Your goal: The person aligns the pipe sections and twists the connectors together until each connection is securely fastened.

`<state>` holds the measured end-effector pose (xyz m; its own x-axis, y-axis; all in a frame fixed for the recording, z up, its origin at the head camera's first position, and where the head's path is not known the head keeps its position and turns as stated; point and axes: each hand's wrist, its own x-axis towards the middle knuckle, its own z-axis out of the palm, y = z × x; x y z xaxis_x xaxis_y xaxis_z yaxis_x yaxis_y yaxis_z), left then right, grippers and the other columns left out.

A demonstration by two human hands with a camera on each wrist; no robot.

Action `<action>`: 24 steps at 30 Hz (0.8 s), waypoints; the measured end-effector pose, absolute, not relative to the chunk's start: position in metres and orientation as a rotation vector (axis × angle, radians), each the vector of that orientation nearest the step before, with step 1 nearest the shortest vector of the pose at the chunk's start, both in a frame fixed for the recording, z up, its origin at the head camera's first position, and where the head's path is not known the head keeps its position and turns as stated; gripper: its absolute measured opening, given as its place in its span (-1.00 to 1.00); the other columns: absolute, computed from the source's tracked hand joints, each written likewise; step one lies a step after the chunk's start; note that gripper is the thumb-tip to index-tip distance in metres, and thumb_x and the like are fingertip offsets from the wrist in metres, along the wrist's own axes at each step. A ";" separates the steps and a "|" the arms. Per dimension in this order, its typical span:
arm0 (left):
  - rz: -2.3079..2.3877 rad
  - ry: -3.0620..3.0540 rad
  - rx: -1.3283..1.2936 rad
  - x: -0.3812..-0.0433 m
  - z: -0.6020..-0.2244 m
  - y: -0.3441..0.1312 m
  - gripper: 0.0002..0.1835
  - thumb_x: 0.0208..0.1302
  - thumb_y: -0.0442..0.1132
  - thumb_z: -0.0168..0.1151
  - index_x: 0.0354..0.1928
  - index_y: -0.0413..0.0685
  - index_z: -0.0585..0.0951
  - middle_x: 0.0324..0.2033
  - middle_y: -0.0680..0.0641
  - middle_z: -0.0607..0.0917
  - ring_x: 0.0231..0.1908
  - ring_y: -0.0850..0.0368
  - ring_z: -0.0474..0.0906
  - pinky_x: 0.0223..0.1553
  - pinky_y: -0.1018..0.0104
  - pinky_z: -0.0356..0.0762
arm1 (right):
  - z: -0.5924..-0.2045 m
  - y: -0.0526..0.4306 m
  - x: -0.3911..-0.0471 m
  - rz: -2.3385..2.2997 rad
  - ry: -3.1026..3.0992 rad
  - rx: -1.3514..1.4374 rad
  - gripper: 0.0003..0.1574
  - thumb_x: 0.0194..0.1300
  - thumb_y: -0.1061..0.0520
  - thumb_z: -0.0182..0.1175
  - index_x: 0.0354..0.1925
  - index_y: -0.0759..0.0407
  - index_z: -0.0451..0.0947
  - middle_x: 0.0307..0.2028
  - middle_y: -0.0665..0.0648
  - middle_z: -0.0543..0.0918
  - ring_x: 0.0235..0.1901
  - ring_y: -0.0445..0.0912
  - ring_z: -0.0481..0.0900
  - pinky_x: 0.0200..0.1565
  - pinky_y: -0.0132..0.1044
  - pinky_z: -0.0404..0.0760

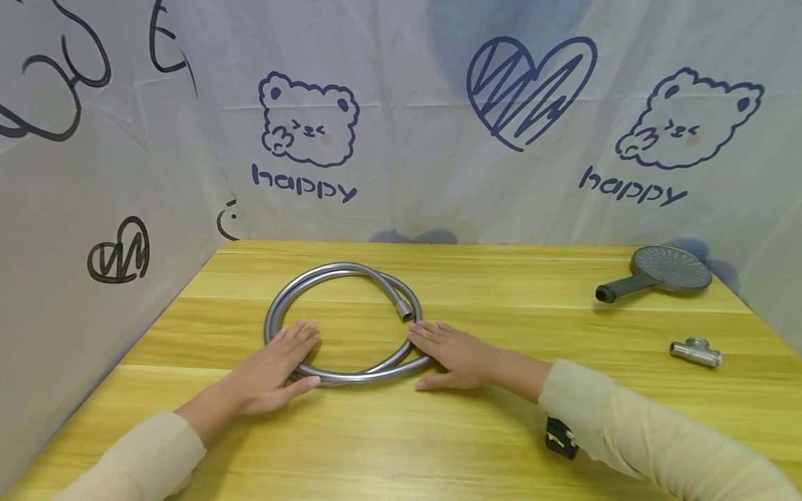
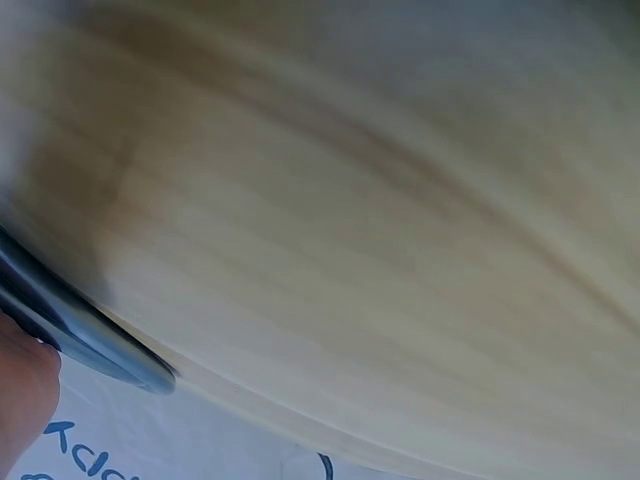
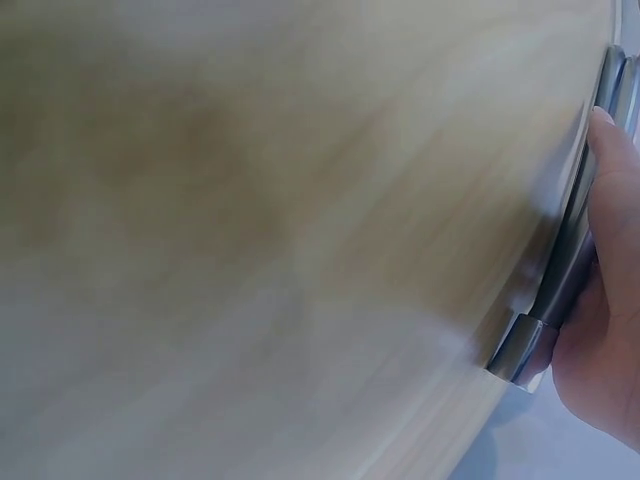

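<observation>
A grey shower hose [image 1: 341, 378] lies coiled in a loop on the wooden table, one end fitting [image 1: 406, 313] resting inside its right side. My left hand [image 1: 276, 372] lies over the loop's near left part with fingers extended. Opposite it, my right hand [image 1: 454, 355] rests on the right part, its fingers also straight. The left wrist view shows the hose [image 2: 95, 335] beside my left hand [image 2: 25, 390]. In the right wrist view, a shiny metal hose end [image 3: 520, 350] sticks out beside my right hand [image 3: 610, 290]; from above, that hand covers some of the coil.
A grey handheld shower head [image 1: 670, 271] lies at the far right of the table [image 1: 388, 445]. Nearer, on the right, is a small T-shaped metal fitting [image 1: 697, 353]. White cloth [image 1: 413, 153] with drawings hangs behind the table, and more cloth runs along the left.
</observation>
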<state>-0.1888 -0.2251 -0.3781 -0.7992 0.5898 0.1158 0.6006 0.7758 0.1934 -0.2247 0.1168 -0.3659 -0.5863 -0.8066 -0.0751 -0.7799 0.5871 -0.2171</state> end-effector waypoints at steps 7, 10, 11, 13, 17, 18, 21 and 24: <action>-0.351 -2.928 -0.986 -0.188 -0.377 -0.223 -0.28 0.34 0.08 -0.03 0.35 -0.29 0.18 0.39 -0.26 0.11 0.41 -0.21 -0.07 0.31 0.62 -0.62 | -0.367 0.120 -0.224 -0.249 2.648 -1.332 0.01 0.30 -0.26 0.02 0.43 0.27 -0.09 0.44 0.24 -0.02 0.44 0.11 -0.08 0.42 0.01 -0.08; -0.344 -2.917 -0.997 -0.188 -0.377 -0.222 -0.29 0.35 0.07 -0.04 0.35 -0.30 0.18 0.39 -0.27 0.11 0.41 -0.21 -0.07 0.31 0.62 -0.62 | -0.368 0.121 -0.224 -0.247 2.650 -1.337 0.01 0.30 -0.26 0.02 0.43 0.27 -0.09 0.44 0.24 -0.02 0.43 0.11 -0.08 0.42 0.01 -0.08; -0.341 -2.907 -1.003 -0.187 -0.377 -0.221 -0.29 0.35 0.07 -0.04 0.35 -0.30 0.18 0.39 -0.27 0.12 0.41 -0.22 -0.06 0.32 0.61 -0.61 | -0.368 0.122 -0.223 -0.250 2.651 -1.339 0.01 0.30 -0.26 0.03 0.43 0.27 -0.08 0.43 0.24 -0.01 0.43 0.11 -0.07 0.42 0.02 -0.07; -0.342 -2.895 -1.010 -0.187 -0.377 -0.220 -0.29 0.36 0.07 -0.05 0.35 -0.31 0.18 0.38 -0.28 0.13 0.40 -0.22 -0.05 0.33 0.59 -0.60 | -0.367 0.123 -0.223 -0.251 2.651 -1.339 0.01 0.30 -0.26 0.02 0.42 0.27 -0.08 0.43 0.24 -0.01 0.43 0.11 -0.07 0.41 0.02 -0.07; -0.344 -2.873 -1.031 -0.186 -0.377 -0.219 -0.30 0.37 0.08 -0.08 0.35 -0.31 0.19 0.38 -0.28 0.13 0.40 -0.23 -0.04 0.37 0.53 -0.54 | -0.367 0.125 -0.222 -0.255 2.652 -1.340 0.00 0.30 -0.25 0.03 0.42 0.28 -0.07 0.43 0.25 0.00 0.43 0.11 -0.06 0.41 0.03 -0.06; -0.346 -2.869 -1.033 -0.185 -0.378 -0.218 -0.30 0.36 0.08 -0.08 0.35 -0.30 0.19 0.38 -0.28 0.13 0.40 -0.23 -0.04 0.37 0.52 -0.54 | -0.368 0.125 -0.222 -0.255 2.653 -1.339 0.00 0.30 -0.26 0.03 0.42 0.28 -0.07 0.43 0.25 0.00 0.43 0.11 -0.06 0.41 0.03 -0.06; -0.334 -2.840 -1.053 -0.185 -0.378 -0.218 -0.30 0.36 0.07 -0.06 0.34 -0.31 0.20 0.37 -0.29 0.15 0.39 -0.24 -0.02 0.39 0.48 -0.51 | -0.368 0.127 -0.222 -0.258 2.653 -1.337 0.00 0.30 -0.26 0.02 0.42 0.27 -0.07 0.43 0.24 -0.01 0.43 0.11 -0.07 0.41 0.03 -0.06; -0.338 -2.831 -1.054 -0.185 -0.378 -0.218 -0.31 0.36 0.06 -0.05 0.33 -0.31 0.21 0.37 -0.29 0.16 0.39 -0.24 -0.01 0.37 0.51 -0.53 | -0.369 0.128 -0.222 -0.258 2.656 -1.339 0.00 0.30 -0.27 0.01 0.42 0.27 -0.07 0.43 0.24 -0.01 0.43 0.11 -0.06 0.41 0.04 -0.05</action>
<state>-0.1848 -0.2176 -0.3781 -0.7548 0.6330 0.1718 0.6557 0.7354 0.1711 -0.2217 0.1275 -0.3690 -0.5882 -0.8064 -0.0612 -0.7795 0.5855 -0.2228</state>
